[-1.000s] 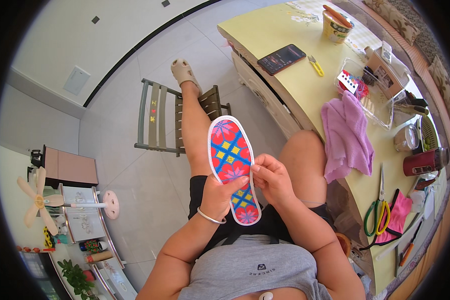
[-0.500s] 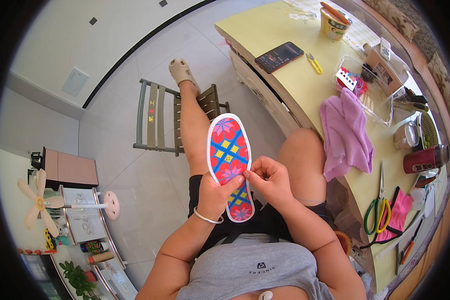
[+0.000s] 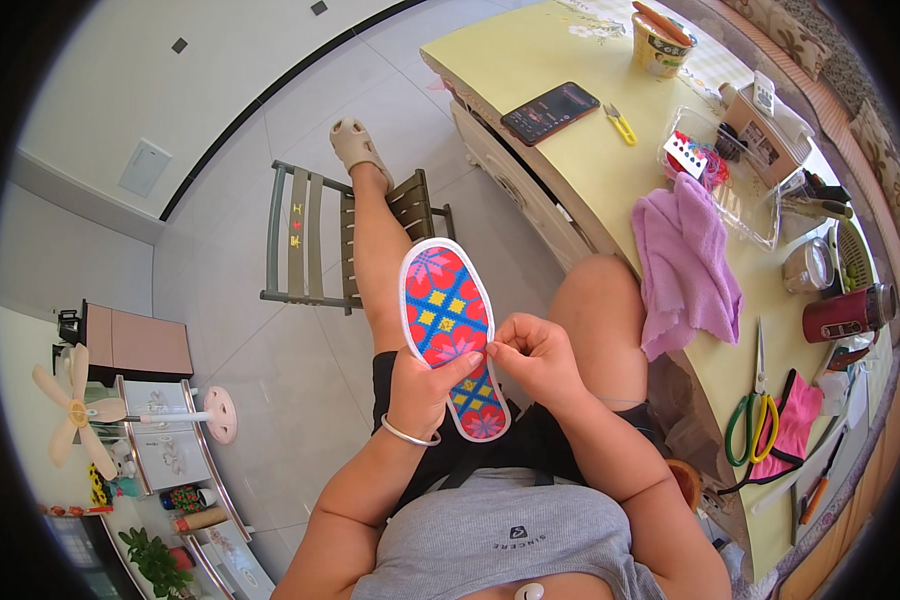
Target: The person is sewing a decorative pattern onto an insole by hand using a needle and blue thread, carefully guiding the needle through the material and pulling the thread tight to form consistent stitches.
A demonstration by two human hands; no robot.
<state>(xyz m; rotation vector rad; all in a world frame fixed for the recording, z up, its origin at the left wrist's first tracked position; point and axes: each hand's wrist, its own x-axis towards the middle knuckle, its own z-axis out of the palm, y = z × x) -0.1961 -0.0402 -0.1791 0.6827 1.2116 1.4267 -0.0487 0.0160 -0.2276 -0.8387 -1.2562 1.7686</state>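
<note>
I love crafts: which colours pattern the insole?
Mainly red, pink, blue and yellow pattern the insole; best in head view.

At the upper centre of the frame, I could pass low over the bench (image 3: 485,65) corner left of the phone (image 3: 552,113). At right, the purple towel (image 3: 685,270), scissors (image 3: 761,365) and maroon flask (image 3: 832,320) block me; up and left of the insole (image 3: 447,318), the leg (image 3: 378,240) and folding chair (image 3: 314,235) obstruct.
</note>
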